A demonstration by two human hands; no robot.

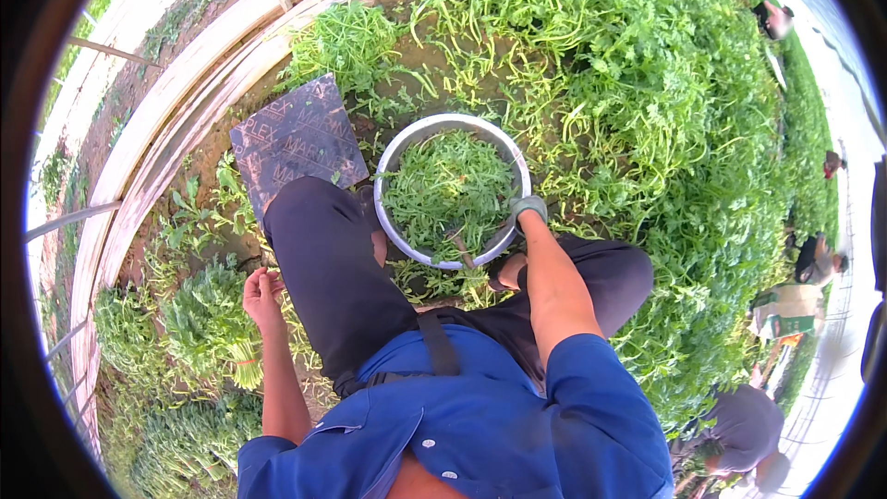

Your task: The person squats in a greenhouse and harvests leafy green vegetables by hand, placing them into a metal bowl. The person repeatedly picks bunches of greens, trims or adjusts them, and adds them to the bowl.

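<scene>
A round metal basin (454,262) stands on the ground before my knees, filled with cut leafy greens (450,184). My right hand (529,209), in a grey-green glove, grips the basin's right rim. A wooden handle (463,249) of a tool leans inside the basin near its lower edge; the tool's head is mostly hidden in the leaves. My left hand (263,294) is bare and hangs beside my left knee with its fingers curled together; whether a small thing is between them cannot be told. Just below it lies a bundle of greens (244,364) with an orange band around its stems.
A dark printed board (298,135) lies left of the basin. Loose greens (346,45) are heaped beyond it. More bundles (197,443) lie at lower left. Dense plants (665,118) grow on the right, where a co-worker (745,430) bends. White sheeting (166,104) edges the left.
</scene>
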